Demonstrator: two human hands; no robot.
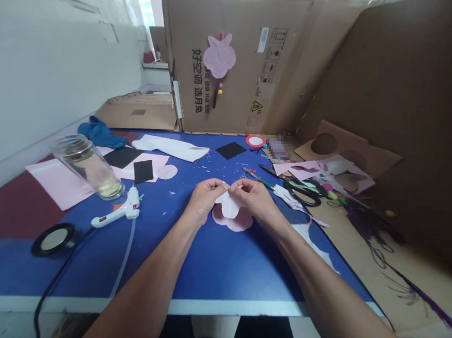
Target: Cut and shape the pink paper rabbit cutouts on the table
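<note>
Head view. Surface: blue tabletop [158, 272], maroon at its left, a pale strip along the near edge, small paper scraps scattered mid-table. White wall [57, 51] on the left; a printed cardboard panel [281, 80] stands at the back, another brown panel [414, 99] at the right.

Hands: left hand [205, 196] and right hand [257, 197] both have fingertips pinched together on the upper edge of one white paper piece [230, 207], centre table. One pink scalloped piece [238, 223] lies just below and partly behind it; whether the two touch, cannot tell.

Counts: black squares, three: one beyond the hands [230, 150], two at left [143, 171]. One glue gun [118, 212], white, cord running to the near edge. One glass jar [92, 168], tilted in view. One tape roll [55, 239]. One blue cloth [101, 132]. One pale disc [167, 172]. One red-rimmed disc [256, 141]. One pink flower-shaped ornament [219, 57] on the back panel, two beads beneath.
</note>
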